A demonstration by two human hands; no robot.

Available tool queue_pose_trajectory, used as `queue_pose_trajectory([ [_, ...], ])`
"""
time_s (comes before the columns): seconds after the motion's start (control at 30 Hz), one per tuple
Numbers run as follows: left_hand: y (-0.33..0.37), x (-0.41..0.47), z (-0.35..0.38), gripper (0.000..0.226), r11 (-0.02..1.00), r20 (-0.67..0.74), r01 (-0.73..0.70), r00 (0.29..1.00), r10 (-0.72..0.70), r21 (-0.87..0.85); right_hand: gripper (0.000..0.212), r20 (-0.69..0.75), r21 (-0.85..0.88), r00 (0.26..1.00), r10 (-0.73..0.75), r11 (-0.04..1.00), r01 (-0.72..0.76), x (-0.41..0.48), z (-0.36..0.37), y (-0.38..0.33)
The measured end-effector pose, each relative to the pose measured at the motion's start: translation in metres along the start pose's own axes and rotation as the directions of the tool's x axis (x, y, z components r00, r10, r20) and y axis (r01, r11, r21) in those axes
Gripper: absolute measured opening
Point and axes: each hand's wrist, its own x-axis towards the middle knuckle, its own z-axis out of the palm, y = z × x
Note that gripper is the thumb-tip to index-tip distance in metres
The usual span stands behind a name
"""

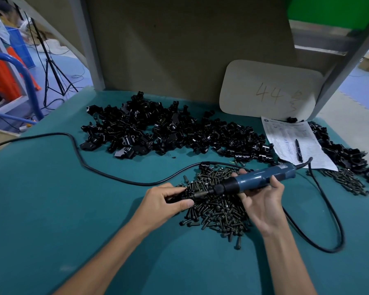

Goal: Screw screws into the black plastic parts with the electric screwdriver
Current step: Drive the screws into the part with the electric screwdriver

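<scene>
1. A teal worktop (51, 209) is shown from a head-worn camera; two bare forearms reach in from the lower edge.
2. A single black plastic part (180, 195) is held in the left hand (168, 199); the grip is clenched on it, thumb below and fingers curled over, just above the screws; it is judged to be braced this way so that its hole faces the tool.
3. The electric screwdriver (262, 180) is grasped by the right hand (262, 201), whose grip is wrapped round the blue barrel; the tool is held almost level, its metal bit pointed left and meeting the part; whether a screw is seated on the bit cannot be told.
4. A heap of screws (219, 211) lies directly beneath both hands, presumably kept within easy reach; a smaller heap (347, 180) lies at the far right.
5. A pile of black plastic parts (158, 128) is spread behind the hands; more parts (345, 154) lie to the right; whether these are finished cannot be told.
6. The black cable (83, 158) is run from the tool's rear in slack loops and off the left edge, so movement is judged unhindered.
7. A pale card (268, 90) is propped against the back panel; "44" is handwritten on it, followed by marks that cannot be read.
8. A printed form (285, 141) lies flat with a pen (298, 150) on it; its print is too small to read; a label near the tool's rear is likewise illegible.
</scene>
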Motion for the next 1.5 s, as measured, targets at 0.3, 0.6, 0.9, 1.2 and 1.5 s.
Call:
queue_pose_trajectory([
  [0.3, 0.000, -0.006, 0.005, 0.049, 0.986, -0.074, -0.105, 0.991, 0.115, 0.132, 0.056, -0.051, -0.093, 0.999, -0.019, 0.996, 0.015, 0.000, -0.010, 0.001],
  [0.6, 0.000, -0.006, 0.007, 0.050, 0.980, -0.089, -0.115, 0.987, 0.131, 0.160, 0.060, -0.065, -0.105, 0.997, -0.039, 0.994, 0.032, -0.001, -0.012, 0.001],
  [0.9, 0.000, -0.007, 0.007, 0.049, 0.981, -0.080, -0.105, 0.990, 0.120, 0.166, 0.064, -0.071, -0.088, 0.997, -0.037, 0.996, 0.031, -0.002, -0.014, 0.002],
  [1.2, 0.002, -0.007, 0.008, 0.051, 0.978, -0.084, -0.106, 0.989, 0.122, 0.180, 0.059, -0.058, -0.085, 0.998, -0.022, 0.996, 0.017, -0.002, -0.013, 0.003],
  [1.5, 0.000, -0.006, 0.008, 0.050, 0.978, -0.078, -0.108, 0.989, 0.124, 0.177, 0.058, -0.052, -0.077, 0.999, -0.016, 0.997, 0.012, -0.002, -0.013, 0.003],
])
